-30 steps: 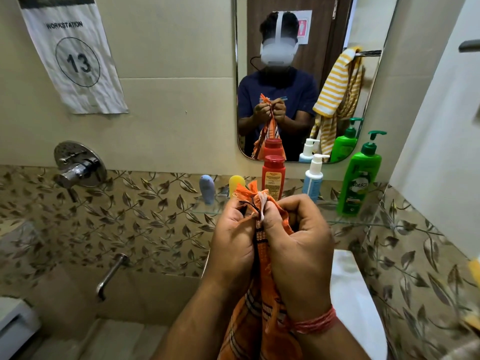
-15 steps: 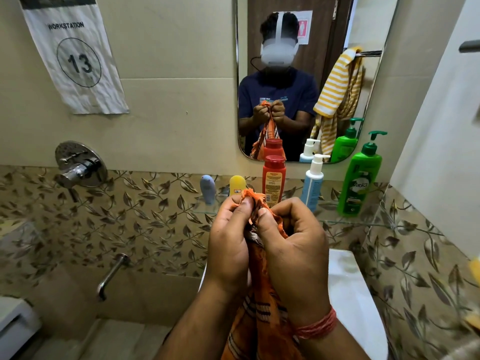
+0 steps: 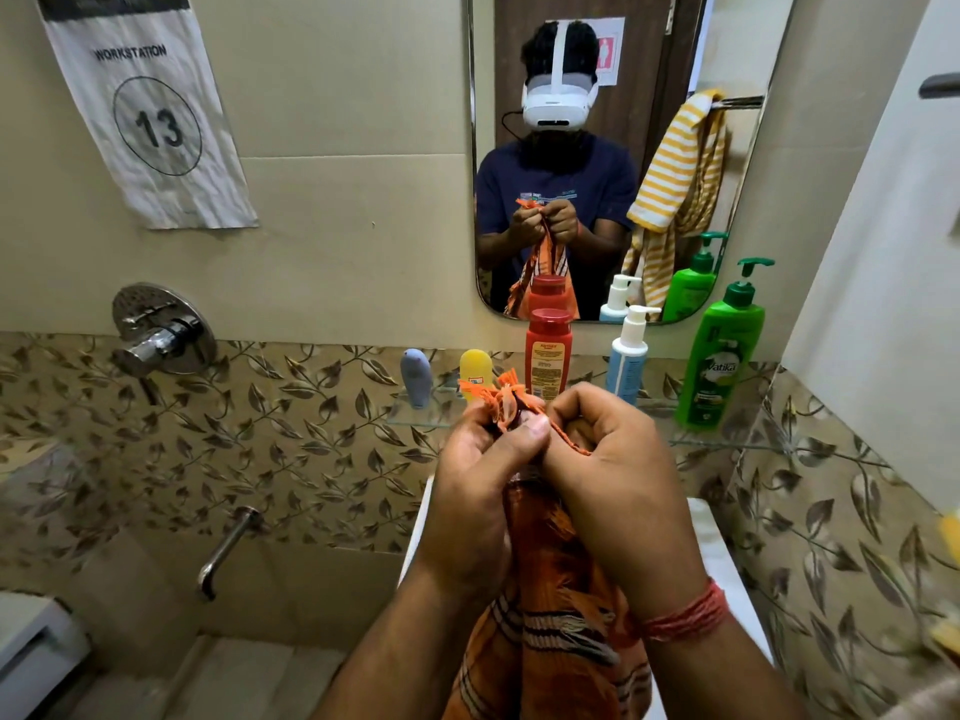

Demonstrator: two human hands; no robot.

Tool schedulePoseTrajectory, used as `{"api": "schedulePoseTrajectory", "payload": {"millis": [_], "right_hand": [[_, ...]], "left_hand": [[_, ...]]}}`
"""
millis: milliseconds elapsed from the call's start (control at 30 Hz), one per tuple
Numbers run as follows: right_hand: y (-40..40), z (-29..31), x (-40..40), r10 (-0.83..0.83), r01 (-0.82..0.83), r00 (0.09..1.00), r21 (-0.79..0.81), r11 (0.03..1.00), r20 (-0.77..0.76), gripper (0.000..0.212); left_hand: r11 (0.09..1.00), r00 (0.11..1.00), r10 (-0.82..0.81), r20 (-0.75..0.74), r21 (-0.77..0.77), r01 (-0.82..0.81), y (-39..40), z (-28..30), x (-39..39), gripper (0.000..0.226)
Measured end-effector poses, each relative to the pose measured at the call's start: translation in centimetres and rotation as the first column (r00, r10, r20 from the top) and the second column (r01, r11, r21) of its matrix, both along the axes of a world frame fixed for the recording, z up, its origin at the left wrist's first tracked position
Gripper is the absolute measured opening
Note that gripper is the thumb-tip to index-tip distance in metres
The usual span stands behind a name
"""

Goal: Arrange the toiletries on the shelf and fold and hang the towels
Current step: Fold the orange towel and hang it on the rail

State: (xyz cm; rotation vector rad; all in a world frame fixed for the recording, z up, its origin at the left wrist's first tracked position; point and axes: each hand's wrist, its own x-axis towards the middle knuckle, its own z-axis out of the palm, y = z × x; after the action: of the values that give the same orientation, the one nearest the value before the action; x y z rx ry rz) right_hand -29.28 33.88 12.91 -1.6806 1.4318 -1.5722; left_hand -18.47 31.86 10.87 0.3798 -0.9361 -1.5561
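An orange striped towel (image 3: 550, 610) hangs down in front of me, its fringed top edge bunched between both hands. My left hand (image 3: 478, 491) pinches the frayed corner with thumb and fingers. My right hand (image 3: 618, 475) grips the edge beside it, fingers curled. Behind them the glass shelf (image 3: 415, 417) carries a grey-blue tube (image 3: 415, 377), a yellow tube (image 3: 475, 370), a red bottle (image 3: 548, 350), a white-blue pump bottle (image 3: 628, 356) and a green pump bottle (image 3: 722, 356).
A mirror (image 3: 675, 44) above the shelf reflects me and a yellow striped towel (image 3: 670, 174) on a rail. A white basin (image 3: 711, 543) lies under my hands. A chrome mixer (image 3: 161, 335) and spout (image 3: 228, 548) are on the left wall.
Both hands have sunk slightly and kept working along the towel's fringed edge; the fringe now sticks out to the left above my left thumb.
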Motion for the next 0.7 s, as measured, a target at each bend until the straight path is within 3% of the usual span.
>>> {"api": "schedulePoseTrajectory", "payload": {"millis": [133,300,533,700], "right_hand": [[-0.1,-0.5,0.3,0.008,-0.005,0.998,-0.049,0.999,0.062,0.018],[0.0,-1.1,1.0,0.051,-0.042,0.984,-0.055,0.998,0.170,0.020],[0.5,-1.4,1.4,0.095,-0.083,0.975,-0.070,0.994,0.198,0.021],[0.7,-1.7,1.7,0.093,-0.071,0.969,-0.103,0.992,0.230,0.020]], "left_hand": [[0.994,0.996,0.027,-0.085,0.103,-0.018,-0.3,0.1,-0.2,0.017],[0.990,0.992,0.080,-0.097,0.122,-0.068,-0.3,0.2,-0.4,0.018],[0.981,0.988,0.155,-0.003,0.120,-0.154,-0.3,0.4,-0.4,0.024],[0.976,0.985,0.171,-0.020,0.140,-0.166,-0.8,0.7,-0.3,0.024]]}}
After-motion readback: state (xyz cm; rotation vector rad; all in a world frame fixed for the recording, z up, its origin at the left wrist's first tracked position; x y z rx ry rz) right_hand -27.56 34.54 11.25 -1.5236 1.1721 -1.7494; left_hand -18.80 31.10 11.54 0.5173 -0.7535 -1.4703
